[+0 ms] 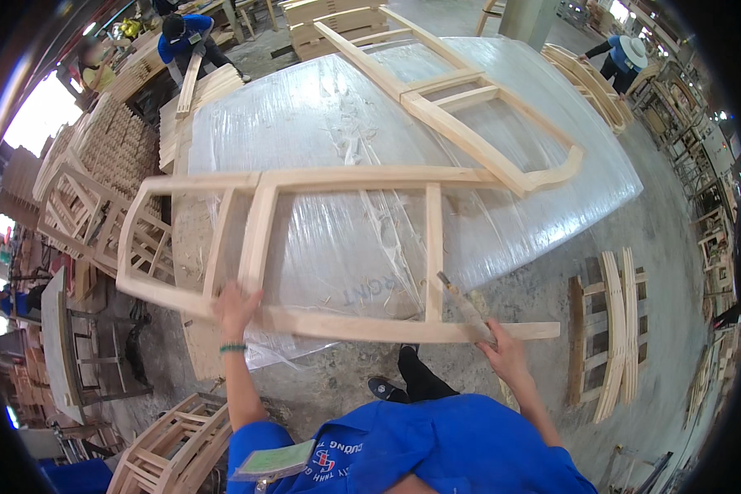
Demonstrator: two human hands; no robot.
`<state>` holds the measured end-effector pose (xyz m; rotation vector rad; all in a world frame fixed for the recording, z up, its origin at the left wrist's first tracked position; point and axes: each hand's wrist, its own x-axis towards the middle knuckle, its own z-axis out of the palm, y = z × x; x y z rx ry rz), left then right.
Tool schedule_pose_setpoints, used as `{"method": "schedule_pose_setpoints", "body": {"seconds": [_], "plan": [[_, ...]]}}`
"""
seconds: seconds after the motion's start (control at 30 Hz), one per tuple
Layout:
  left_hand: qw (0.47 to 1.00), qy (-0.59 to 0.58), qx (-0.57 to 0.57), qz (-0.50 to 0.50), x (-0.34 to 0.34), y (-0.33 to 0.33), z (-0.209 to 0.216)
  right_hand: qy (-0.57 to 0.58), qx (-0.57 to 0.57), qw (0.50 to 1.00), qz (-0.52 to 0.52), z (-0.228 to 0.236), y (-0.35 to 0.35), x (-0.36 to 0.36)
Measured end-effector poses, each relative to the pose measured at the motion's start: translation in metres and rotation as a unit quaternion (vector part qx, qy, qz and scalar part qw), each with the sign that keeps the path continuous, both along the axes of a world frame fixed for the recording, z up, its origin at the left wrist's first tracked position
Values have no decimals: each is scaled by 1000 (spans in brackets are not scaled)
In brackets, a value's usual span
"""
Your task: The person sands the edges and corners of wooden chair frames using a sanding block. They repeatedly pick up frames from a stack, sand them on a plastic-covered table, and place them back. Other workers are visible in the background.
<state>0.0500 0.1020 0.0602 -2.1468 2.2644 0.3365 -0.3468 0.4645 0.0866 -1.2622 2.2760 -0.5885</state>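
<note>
A pale wooden frame with long rails and crosspieces lies across the near side of a plastic-wrapped surface. My left hand grips its near rail, close to the double crosspieces at the left. In my right hand is a thin, flat, file-like tool with a dark tip, slanting up and left over the rail's right part. Blur hides the tool's exact kind and whether it touches the wood. A second wooden frame lies farther back, its near corner at the first frame's far rail.
Stacked wooden parts and more frames stand at the left. Another frame sits at the lower left. Curved slats rest on a pallet at the right. Co-workers are at the far left, another person at the far right.
</note>
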Motion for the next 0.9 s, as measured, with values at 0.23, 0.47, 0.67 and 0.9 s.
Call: {"method": "schedule_pose_setpoints", "body": {"seconds": [0.23,0.47,0.67,0.9], "plan": [[991,-1,-50,127,80,91,10,35,-15,994,102,-11,-37,2],[986,-20,-43,162,81,101,7,84,-2,981,175,-29,-109,-36],[989,-13,-66,133,79,106,9,34,46,982,180,-32,-119,-51],[989,-30,-54,134,110,104,15,-29,10,988,154,-40,-57,5]]}}
